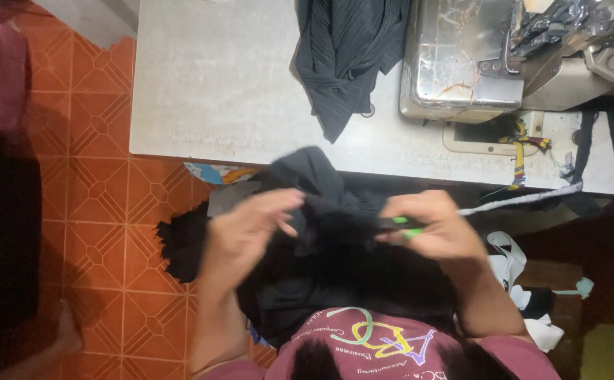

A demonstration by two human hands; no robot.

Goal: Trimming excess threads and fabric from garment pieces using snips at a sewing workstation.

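Note:
A bundle of black cloth (pixel 321 211) lies in my lap, its top raised between both hands. My left hand (pixel 251 229) grips the cloth at its left side, fingers curled over a fold. My right hand (pixel 430 225) holds a small green-handled tool (pixel 405 226), which looks like a thread snipper, pressed against the cloth's right edge. Both hands sit just in front of the table's near edge.
A grey table (pixel 215 84) carries another black garment (pixel 349 49) and a metal sewing machine (pixel 476 63). A grey strip (pixel 525 198) hangs off the table. White and black scraps (pixel 525 281) lie at the right. Orange tiled floor (pixel 103 211) spreads left.

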